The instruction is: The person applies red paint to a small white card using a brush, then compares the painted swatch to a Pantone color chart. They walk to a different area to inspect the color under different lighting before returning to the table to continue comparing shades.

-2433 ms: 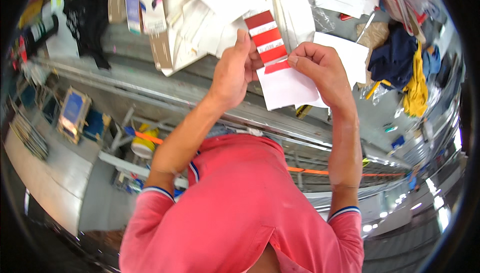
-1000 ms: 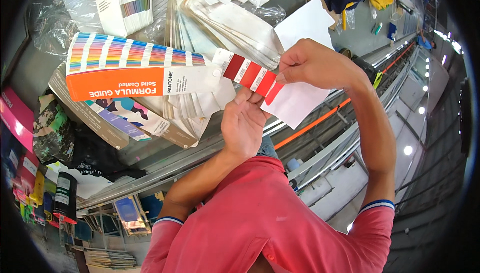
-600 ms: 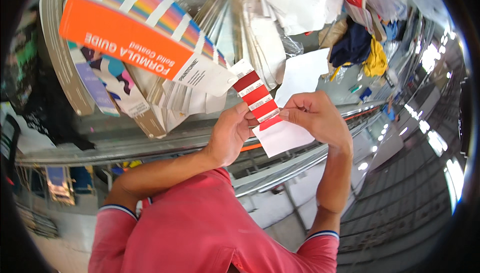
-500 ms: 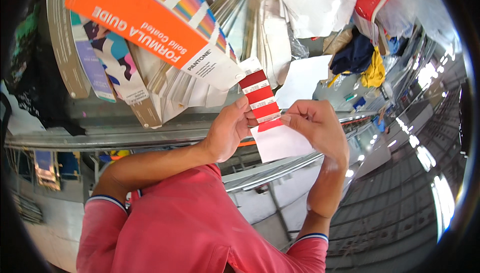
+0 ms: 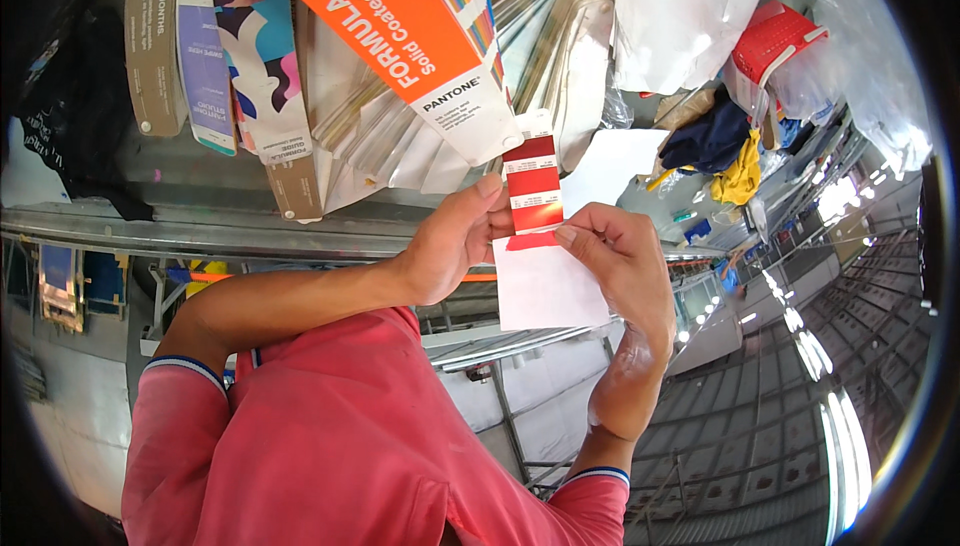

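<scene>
My left hand (image 5: 448, 241) is closed on a colour swatch strip (image 5: 533, 184) printed with several shades of red. The strip's upper end meets the corner of a colour guide fan deck (image 5: 400, 31) with an orange cover. Between thumb and fingers, my right hand (image 5: 625, 264) pinches a piece of white paper (image 5: 550, 291) by its upper right corner. A bright red patch (image 5: 531, 241) runs along the paper's top edge, right against the lower end of the strip. Some of my left fingers are hidden behind the strip.
More fan decks (image 5: 255, 56) lie spread on the grey table (image 5: 215, 231). White sheets (image 5: 680, 16), a red plastic item (image 5: 775, 44), dark blue cloth (image 5: 708, 136) and yellow cloth (image 5: 738, 171) sit at the far right. Black fabric (image 5: 85, 126) lies at the left.
The strip and white paper now hang straighter, with the red patch lined up under the strip's end. My view has shifted, so the fan decks appear farther right.
</scene>
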